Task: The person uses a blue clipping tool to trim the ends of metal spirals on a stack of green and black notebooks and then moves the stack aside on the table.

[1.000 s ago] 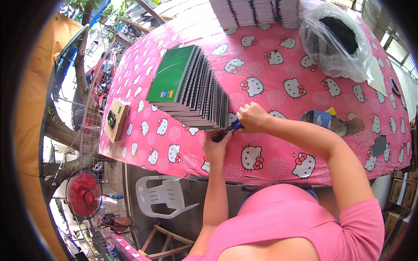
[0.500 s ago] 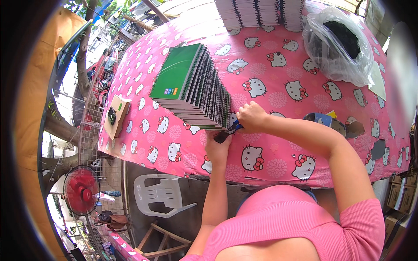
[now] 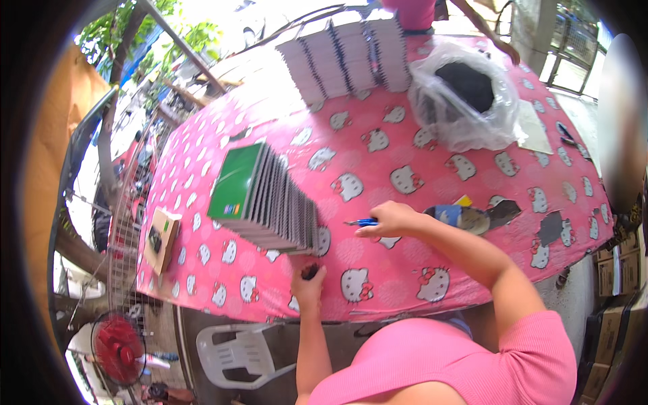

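A tall stack of spiral-bound notebooks [image 3: 236, 177] with green covers stands on the pink table. Their black wire coils face right. Just to the right of the stack, my right hand [image 3: 393, 219] is closed around blue-handled pliers [image 3: 366, 221], whose thin grey tip points left, apart from the notebooks. My left hand [image 3: 308, 289] is by the near end of the stack, with its fingers curled round a small dark thing [image 3: 310, 271]. Its kind I cannot make out.
At the back stand white-paged spiral-bound stacks [image 3: 351, 57] and a clear plastic bag [image 3: 466, 101] with something black inside. A blue patterned roll [image 3: 459, 217] lies beyond my right forearm. Cardboard with a black item [image 3: 162, 239] sits at the left edge. Someone in pink [image 3: 415, 15] is behind.
The pliers in my right hand have come away from the notebook coils to the right. My left hand has drawn slightly away from the stack's near end. The whole view has shifted.
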`<control>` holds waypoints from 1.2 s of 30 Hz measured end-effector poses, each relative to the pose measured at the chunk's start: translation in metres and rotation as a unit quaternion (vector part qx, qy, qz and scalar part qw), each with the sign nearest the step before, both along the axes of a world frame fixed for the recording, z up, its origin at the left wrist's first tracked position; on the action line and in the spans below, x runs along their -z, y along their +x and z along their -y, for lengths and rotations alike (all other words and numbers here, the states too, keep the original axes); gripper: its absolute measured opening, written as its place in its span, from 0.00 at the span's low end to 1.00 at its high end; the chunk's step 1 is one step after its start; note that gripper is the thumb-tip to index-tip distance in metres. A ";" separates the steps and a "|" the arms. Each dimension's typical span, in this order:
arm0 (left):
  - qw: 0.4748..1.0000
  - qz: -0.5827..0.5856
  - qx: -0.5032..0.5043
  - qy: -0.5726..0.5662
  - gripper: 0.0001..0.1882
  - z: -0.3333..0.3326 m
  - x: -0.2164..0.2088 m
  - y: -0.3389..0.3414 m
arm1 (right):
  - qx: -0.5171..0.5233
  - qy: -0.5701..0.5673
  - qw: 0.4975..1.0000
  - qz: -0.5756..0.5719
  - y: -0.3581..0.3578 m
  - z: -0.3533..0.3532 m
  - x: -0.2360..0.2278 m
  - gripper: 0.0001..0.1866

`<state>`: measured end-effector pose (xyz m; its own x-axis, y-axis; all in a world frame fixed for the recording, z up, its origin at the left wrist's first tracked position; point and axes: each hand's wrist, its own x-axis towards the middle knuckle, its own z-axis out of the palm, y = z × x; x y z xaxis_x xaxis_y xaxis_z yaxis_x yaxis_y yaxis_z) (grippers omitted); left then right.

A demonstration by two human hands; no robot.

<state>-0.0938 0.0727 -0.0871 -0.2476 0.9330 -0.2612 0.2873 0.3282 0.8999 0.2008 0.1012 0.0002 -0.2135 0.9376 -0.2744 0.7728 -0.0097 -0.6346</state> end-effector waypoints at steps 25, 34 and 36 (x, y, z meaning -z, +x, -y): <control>0.893 0.279 0.348 0.064 0.42 -0.108 -0.251 0.413 | 0.523 0.381 0.549 -0.529 0.266 0.219 0.109 0.32; 0.874 -0.065 0.368 0.310 0.31 -0.077 -0.306 0.149 | 0.471 0.279 0.655 -0.521 0.241 0.176 0.038 0.17; 0.825 -0.264 0.346 0.359 0.32 -0.102 -0.325 0.106 | 0.381 0.241 0.712 -0.539 0.200 0.130 0.000 0.15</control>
